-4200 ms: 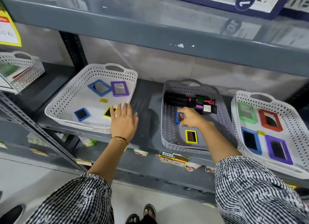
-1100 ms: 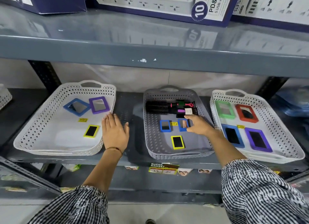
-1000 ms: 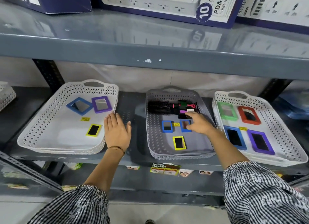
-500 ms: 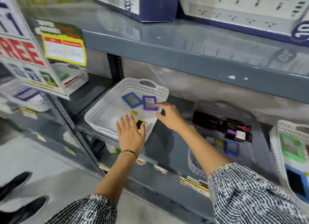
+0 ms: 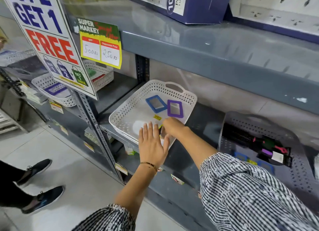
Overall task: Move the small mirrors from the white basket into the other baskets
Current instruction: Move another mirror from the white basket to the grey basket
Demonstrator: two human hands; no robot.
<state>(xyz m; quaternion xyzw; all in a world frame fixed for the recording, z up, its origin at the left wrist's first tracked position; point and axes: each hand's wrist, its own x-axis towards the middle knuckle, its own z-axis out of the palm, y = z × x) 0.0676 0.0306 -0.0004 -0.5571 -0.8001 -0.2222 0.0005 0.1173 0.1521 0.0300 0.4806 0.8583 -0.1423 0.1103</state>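
The white basket (image 5: 120, 113) sits on the grey shelf, left of centre. It holds a larger blue-framed mirror (image 5: 156, 103), a purple-framed mirror (image 5: 174, 108) and a yellow sticker (image 5: 157, 117). My right hand (image 5: 172, 127) reaches into its front part, fingers curled down on a small yellow-framed mirror (image 5: 161, 131), which shows only as a sliver between my hands. My left hand (image 5: 151, 144) lies flat and open on the basket's front rim. To the right, the grey basket (image 5: 259, 123) holds hair brushes (image 5: 241, 135) and small blue-framed mirrors (image 5: 265, 166).
A "buy 2 get 1 free" sign (image 5: 48, 41) and a yellow price tag (image 5: 101, 47) hang at the upper left. More white baskets (image 5: 55, 92) stand on the left shelf bay. The upper shelf (image 5: 207, 58) overhangs. Another person's dark shoes (image 5: 39, 199) are on the floor.
My right hand left the grey basket, crossed to the white one and came down from the purple mirror onto the small yellow mirror. The view swung left. My left hand stayed on the rim.
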